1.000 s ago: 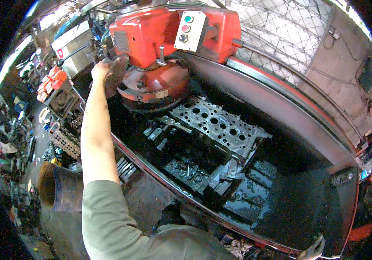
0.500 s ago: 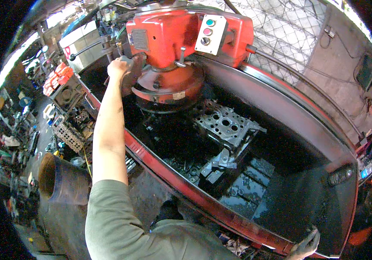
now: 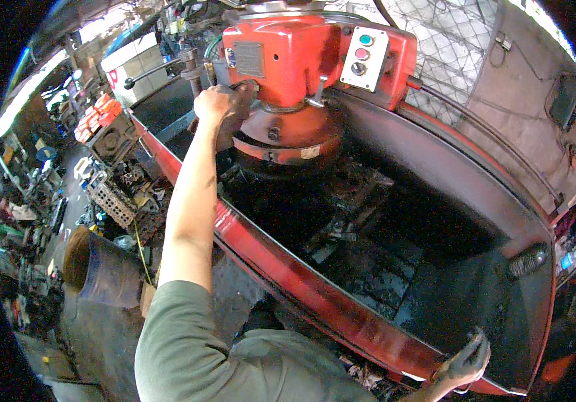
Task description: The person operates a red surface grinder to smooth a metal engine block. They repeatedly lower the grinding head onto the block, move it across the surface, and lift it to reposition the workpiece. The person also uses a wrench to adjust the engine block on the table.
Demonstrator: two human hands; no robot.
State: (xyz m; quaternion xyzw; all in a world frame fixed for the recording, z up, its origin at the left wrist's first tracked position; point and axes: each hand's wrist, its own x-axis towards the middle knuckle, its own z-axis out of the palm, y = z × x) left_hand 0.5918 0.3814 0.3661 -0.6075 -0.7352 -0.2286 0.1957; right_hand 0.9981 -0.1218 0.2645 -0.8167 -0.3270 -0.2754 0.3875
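My left hand (image 3: pixel 215 105) reaches far forward to the left side of the red machine head (image 3: pixel 274 63). Its fingers are closed around something dark there that I cannot make out. Under the head sits a round red-and-black wheel housing (image 3: pixel 288 144). Beside the housing, a perforated metal engine part (image 3: pixel 358 184) lies in deep shade inside the long red tub (image 3: pixel 301 281). At the tub's near right rim is my right hand (image 3: pixel 465 363), dark-stained, its fingers curled. Whatever those fingers hold, if anything, cannot be made out.
A control panel (image 3: pixel 364 59) with buttons is on the head's right. A rod (image 3: pixel 489 137) runs along the back. Left of the tub lie a rusty drum (image 3: pixel 100 268), a perforated metal block (image 3: pixel 110 201) and orange packets (image 3: pixel 98 117). A coiled spring (image 3: pixel 528 261) sits at the right end.
The red head and my left hand now appear further right over the tub. The engine part looks darker and more covered. My right hand has risen slightly and shifted left.
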